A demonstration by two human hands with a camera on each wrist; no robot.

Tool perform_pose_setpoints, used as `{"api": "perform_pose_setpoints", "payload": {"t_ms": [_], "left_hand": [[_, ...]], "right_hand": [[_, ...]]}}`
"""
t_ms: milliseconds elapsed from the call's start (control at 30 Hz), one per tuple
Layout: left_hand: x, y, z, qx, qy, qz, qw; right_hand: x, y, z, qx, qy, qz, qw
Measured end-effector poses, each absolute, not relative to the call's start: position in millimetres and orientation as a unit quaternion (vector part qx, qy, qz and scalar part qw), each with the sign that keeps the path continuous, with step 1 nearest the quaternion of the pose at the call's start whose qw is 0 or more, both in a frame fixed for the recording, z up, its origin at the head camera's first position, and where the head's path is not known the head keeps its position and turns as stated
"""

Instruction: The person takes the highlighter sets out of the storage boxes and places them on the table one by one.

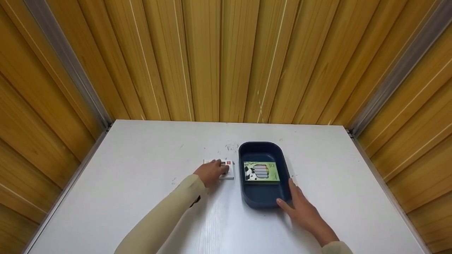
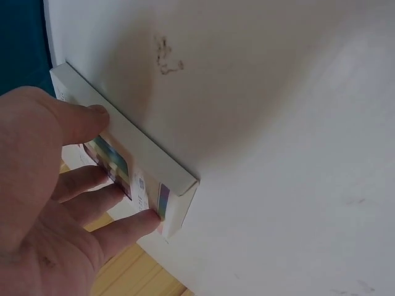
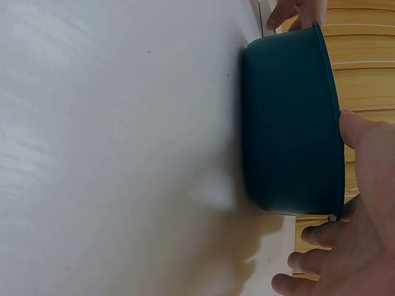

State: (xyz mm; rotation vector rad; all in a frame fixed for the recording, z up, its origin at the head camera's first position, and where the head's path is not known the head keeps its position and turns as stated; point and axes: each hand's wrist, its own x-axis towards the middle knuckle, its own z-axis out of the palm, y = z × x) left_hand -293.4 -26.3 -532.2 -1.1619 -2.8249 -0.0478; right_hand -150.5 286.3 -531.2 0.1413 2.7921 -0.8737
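Observation:
My left hand [image 1: 211, 173] reaches over a flat white box [image 1: 230, 173] with a red label, which lies on the table left of the bin. In the left wrist view, the thumb is on the narrow white side of this box and the fingers are against its printed face. A dark blue oblong bin [image 1: 261, 197] holds a green box [image 1: 260, 173] printed with a panda and coloured sticks. My right hand [image 1: 303, 211] touches the bin's near right corner, thumb at the front rim and extended fingers along the right side.
The bin and white box stand on a white table [image 1: 123, 169] with dark scuff marks behind them. Yellow wood-patterned panels [image 1: 204, 63] rise at the table's back and sides, with grey metal posts [image 1: 392, 67] at the corners.

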Motion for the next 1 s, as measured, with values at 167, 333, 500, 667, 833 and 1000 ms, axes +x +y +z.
{"api": "perform_pose_setpoints", "payload": {"t_ms": [167,333,500,667,833,1000], "left_hand": [[-294,-28,-531,-0.376,-0.925,-0.029,0.046],[-295,-29,-529,-0.380,-0.922,-0.036,0.055],[-298,-28,-531,-0.380,-0.923,-0.028,0.049],[-300,-28,-539,-0.386,-0.920,-0.023,0.061],[-304,-29,-539,-0.386,-0.920,-0.031,0.059],[-308,-31,-536,-0.383,-0.922,-0.033,0.056]], "right_hand": [[-150,285,-532,0.045,0.949,-0.296,0.102],[-151,285,-533,0.046,0.948,-0.299,0.103],[-151,286,-533,0.063,0.945,-0.299,0.113],[-150,286,-535,0.070,0.944,-0.299,0.118],[-151,286,-535,0.068,0.945,-0.298,0.116],[-153,285,-534,0.069,0.945,-0.300,0.112]]}}
